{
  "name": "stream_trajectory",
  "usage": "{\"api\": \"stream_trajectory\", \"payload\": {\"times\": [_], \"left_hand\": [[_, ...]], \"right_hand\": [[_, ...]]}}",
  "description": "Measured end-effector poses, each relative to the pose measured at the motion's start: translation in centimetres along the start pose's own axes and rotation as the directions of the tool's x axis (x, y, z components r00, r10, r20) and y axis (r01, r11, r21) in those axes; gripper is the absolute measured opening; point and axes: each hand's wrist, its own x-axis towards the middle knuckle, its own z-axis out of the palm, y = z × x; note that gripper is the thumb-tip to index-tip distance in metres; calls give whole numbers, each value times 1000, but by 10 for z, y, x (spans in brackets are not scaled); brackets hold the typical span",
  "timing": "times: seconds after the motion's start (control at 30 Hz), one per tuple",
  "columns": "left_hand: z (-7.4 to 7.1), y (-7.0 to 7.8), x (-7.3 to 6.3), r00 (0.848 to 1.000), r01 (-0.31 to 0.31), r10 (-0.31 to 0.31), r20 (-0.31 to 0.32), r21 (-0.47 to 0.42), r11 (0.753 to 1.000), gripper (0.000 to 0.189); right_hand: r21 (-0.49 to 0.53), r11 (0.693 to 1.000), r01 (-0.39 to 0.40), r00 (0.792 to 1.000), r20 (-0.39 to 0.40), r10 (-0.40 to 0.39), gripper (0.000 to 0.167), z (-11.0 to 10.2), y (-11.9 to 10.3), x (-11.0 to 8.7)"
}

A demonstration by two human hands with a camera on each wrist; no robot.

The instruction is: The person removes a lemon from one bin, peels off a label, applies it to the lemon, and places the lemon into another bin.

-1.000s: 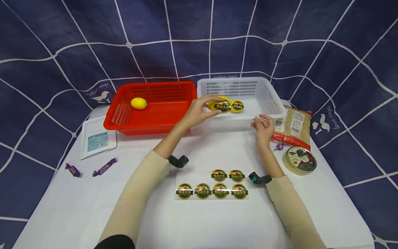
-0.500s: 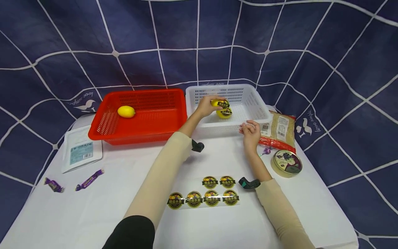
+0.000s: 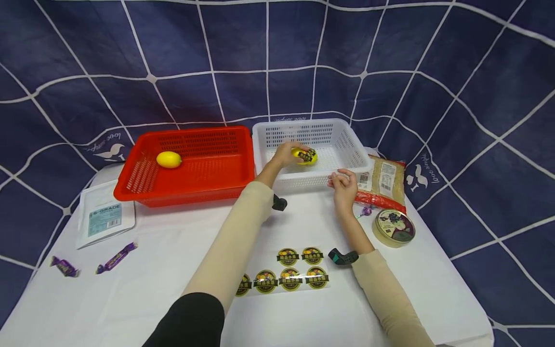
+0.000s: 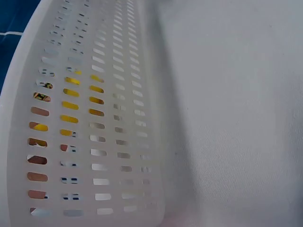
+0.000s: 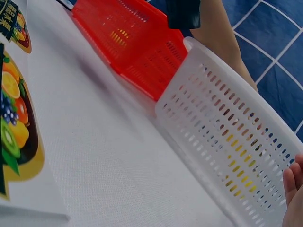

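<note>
Head view: I see on my feed left hand (image 3: pixel 287 154) grasping stickered lemon (image 3: pixel 307 156) inside white basket (image 3: pixel 303 182), near its front rim. Right hand (image 3: pixel 345 187) loosely curled, holding nothing, at same rim toward right corner. Red basket (image 3: pixel 208 178) just left, second lemon (image 3: pixel 168 159) near its left edge. Sticker sheet (image 3: pixel 290 278) toward worktop's (image 3: pixel 108 308) front edge.

Rows of slots pattern the white basket (image 3: pixel 303 183); inside it, the fruit (image 3: pixel 305 158) is yellow with black-and-gold labels (image 3: pixel 310 153). Left of it sits a red basket (image 3: pixel 212 173), also slotted; behind it, navy cloth (image 3: pixel 243 96) with white grid lines; in front of it, black-and-gold round stickers (image 3: pixel 291 279).
</note>
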Motion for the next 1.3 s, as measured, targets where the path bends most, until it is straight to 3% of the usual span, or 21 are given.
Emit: {"api": "stream_trajectory", "payload": {"times": [0.27, 0.53, 0.77, 0.9, 1.0, 1.13, 1.23, 1.3], "left_hand": [[0, -6, 0, 996, 90, -90, -6, -11, 996, 41], [3, -10, 1, 981, 176, -178, 73, 35, 984, 48], [4, -12, -1, 969, 185, -190, 158, 48, 982, 58], [-6, -13, -2, 979, 162, -169, 118, 67, 985, 54], [-18, -13, -6, 992, 110, -110, 53, 14, 994, 51], [-46, -13, -38, 998, 2, -14, -62, -189, 982, 44], [-68, -10, -76, 986, -92, 33, -162, -371, 924, 40], [-82, -10, -111, 970, -146, 34, -242, -462, 875, 37]], "right_hand": [[-10, 1000, -3, 1000, -5, 2, 23, -2, 10, 3], [-9, 999, 30, 999, -15, -31, 18, -1, 21, 4], [0, 1000, 0, 1000, 13, 0, 21, -2, 19, 0], [-33, 999, 22, 1000, 22, -22, 25, -1, 9, -1], [-67, 997, 32, 999, 14, -31, 27, -3, 3, -1], [-87, 996, -17, 1000, -3, 17, 25, -3, 7, 0], [-91, 994, -62, 998, -26, 60, 22, -4, 12, 2], [-90, 993, -77, 996, -39, 74, 19, -2, 14, 1]]}}
